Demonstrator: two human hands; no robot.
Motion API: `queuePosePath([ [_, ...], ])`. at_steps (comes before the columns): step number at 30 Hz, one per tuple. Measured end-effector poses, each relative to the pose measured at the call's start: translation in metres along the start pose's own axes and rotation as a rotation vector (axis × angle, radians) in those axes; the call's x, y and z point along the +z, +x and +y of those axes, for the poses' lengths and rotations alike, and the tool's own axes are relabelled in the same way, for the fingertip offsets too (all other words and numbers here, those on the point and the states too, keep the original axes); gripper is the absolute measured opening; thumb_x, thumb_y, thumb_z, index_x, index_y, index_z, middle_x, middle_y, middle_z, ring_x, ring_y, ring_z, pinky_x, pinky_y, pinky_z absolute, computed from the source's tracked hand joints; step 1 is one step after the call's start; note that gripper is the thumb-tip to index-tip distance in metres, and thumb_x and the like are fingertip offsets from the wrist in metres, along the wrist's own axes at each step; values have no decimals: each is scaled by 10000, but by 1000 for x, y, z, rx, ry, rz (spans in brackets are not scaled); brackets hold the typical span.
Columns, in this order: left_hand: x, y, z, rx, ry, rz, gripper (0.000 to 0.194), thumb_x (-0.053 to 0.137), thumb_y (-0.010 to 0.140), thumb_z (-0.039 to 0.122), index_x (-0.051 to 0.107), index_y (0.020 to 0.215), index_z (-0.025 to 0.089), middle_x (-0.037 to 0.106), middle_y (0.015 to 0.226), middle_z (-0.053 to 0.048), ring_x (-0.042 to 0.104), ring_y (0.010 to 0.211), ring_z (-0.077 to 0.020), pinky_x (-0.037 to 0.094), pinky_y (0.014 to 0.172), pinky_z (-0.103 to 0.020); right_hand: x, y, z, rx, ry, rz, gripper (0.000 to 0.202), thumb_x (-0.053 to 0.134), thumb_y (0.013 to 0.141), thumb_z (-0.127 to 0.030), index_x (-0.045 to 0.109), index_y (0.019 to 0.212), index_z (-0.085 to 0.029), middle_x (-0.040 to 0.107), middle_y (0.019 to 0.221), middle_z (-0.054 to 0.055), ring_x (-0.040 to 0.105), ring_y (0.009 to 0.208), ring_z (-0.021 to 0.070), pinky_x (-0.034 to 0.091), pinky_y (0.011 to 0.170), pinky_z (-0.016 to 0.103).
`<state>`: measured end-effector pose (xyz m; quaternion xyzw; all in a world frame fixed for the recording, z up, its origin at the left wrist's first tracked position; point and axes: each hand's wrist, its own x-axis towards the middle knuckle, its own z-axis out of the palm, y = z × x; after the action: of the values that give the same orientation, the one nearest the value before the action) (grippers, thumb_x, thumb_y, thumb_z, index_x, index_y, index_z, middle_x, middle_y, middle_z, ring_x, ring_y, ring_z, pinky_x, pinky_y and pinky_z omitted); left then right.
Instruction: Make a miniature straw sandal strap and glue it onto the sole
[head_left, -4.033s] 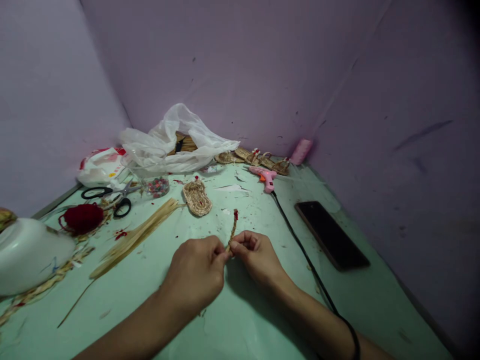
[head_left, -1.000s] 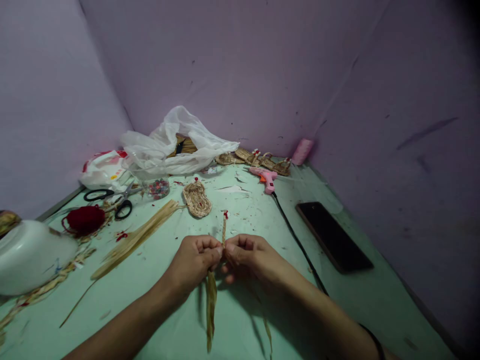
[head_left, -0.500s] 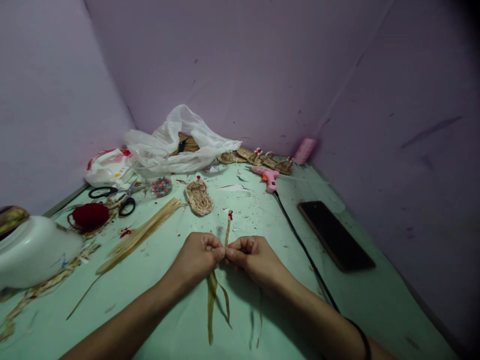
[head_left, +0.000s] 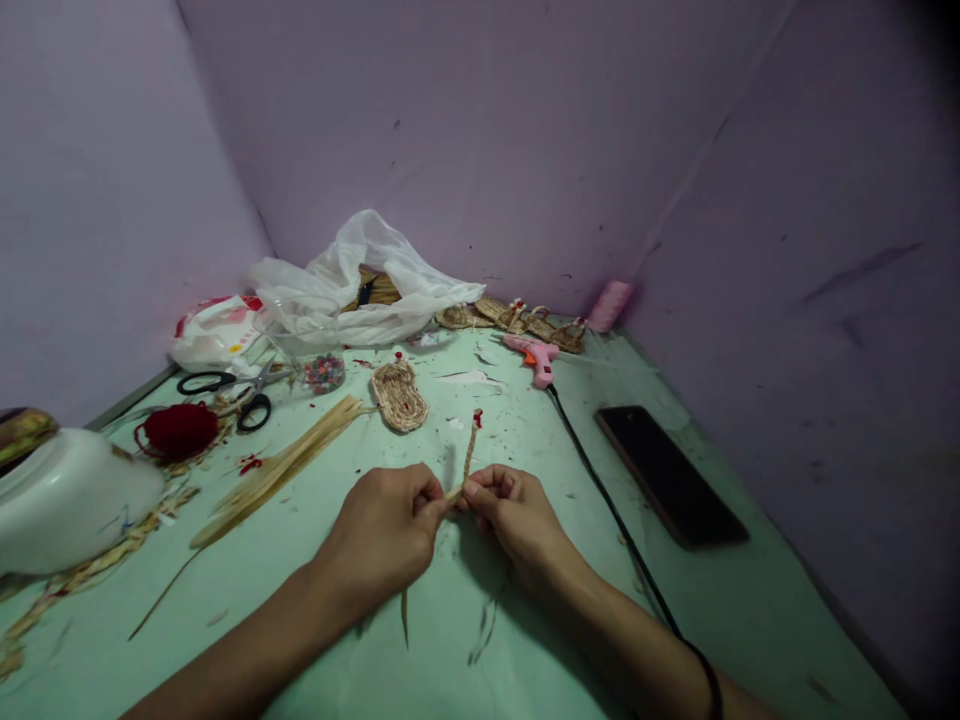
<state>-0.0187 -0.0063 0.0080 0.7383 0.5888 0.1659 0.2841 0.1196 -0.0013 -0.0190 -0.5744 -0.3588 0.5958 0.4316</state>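
Note:
Between my hands is a short braid of dried plant fibre (head_left: 469,450), standing up from my fingers with a red tie at its top. My right hand (head_left: 510,505) pinches the braid at its lower end. My left hand (head_left: 394,520) is closed on a loose fibre strand (head_left: 454,494) stretched sideways from the braid. One strand end (head_left: 405,615) hangs below my left hand; the other strands are mostly hidden by my hands. Just beyond them lies a small woven fibre sole (head_left: 400,396) with a red bead at its tip.
On the left are fibre strips (head_left: 281,470), red yarn (head_left: 180,432), scissors (head_left: 255,412), a bead tub (head_left: 324,373) and a white pot (head_left: 71,500). Behind are a plastic bag (head_left: 367,290) and small woven slippers (head_left: 525,318). A pink glue gun (head_left: 534,355), its cord and a phone (head_left: 667,475) lie right.
My left hand has drawn a strand out to the left, away from my right hand. The braid has tilted and shifted slightly right. Fewer hanging strands show below.

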Motion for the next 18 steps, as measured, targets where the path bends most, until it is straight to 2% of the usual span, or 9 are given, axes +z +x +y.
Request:
queuePosePath([
  [5, 25, -17, 4, 319, 271, 94, 239, 354, 772, 131, 591, 797, 147, 621, 704, -70, 565, 595, -180, 422, 559, -301, 2, -1, 4, 11, 129, -9, 107, 603, 604, -149, 508, 556, -145, 455, 356, -70, 324, 336, 34, 203, 380, 185],
  [7, 32, -19, 4, 392, 321, 96, 282, 339, 747, 85, 597, 854, 123, 635, 760, -104, 587, 622, -202, 449, 555, -323, 2, -2, 4, 19, 175, -28, 115, 610, 602, -162, 502, 565, -147, 438, 338, -75, 321, 331, 35, 205, 382, 182],
  [9, 32, -18, 5, 422, 262, 78, 274, 352, 751, 98, 612, 834, 114, 645, 776, -116, 597, 642, -206, 463, 567, -329, 2, -3, 2, 34, 213, -38, 108, 610, 596, -162, 505, 578, -142, 486, 375, -57, 325, 336, 30, 213, 385, 179],
  [11, 24, -14, 7, 327, 58, 90, 229, 404, 773, 173, 629, 761, 130, 654, 748, -96, 600, 650, -191, 465, 592, -311, 2, -4, -1, 56, 232, -41, 101, 604, 586, -151, 504, 573, -139, 513, 406, -47, 322, 336, 24, 213, 384, 178],
  [13, 14, -8, 8, 54, -218, 128, 196, 476, 760, 257, 635, 743, 144, 644, 634, -55, 581, 556, -154, 450, 539, -266, 2, -5, -2, 69, 218, -62, 98, 601, 580, -144, 506, 555, -136, 493, 398, -57, 304, 328, 18, 195, 375, 179],
  [14, 10, -5, 8, -107, -348, 110, 195, 496, 745, 275, 634, 776, 141, 615, 539, -29, 542, 458, -132, 420, 463, -241, 2, -6, -3, 71, 198, -83, 105, 603, 580, -148, 506, 543, -135, 465, 379, -67, 289, 323, 15, 181, 370, 179],
  [16, 4, 2, 6, -332, -563, -48, 219, 493, 733, 291, 623, 792, 125, 523, 378, 16, 422, 298, -97, 309, 334, -201, 3, -6, -1, 59, 162, -121, 121, 616, 581, -166, 511, 534, -131, 446, 369, -74, 273, 319, 10, 164, 365, 180],
  [18, 3, 8, 3, -402, -698, -218, 198, 498, 708, 277, 609, 678, 116, 467, 315, 32, 356, 245, -75, 248, 295, -181, 4, -6, 1, 42, 159, -145, 133, 631, 580, -193, 517, 552, -130, 494, 403, -54, 324, 335, 17, 192, 373, 179],
])
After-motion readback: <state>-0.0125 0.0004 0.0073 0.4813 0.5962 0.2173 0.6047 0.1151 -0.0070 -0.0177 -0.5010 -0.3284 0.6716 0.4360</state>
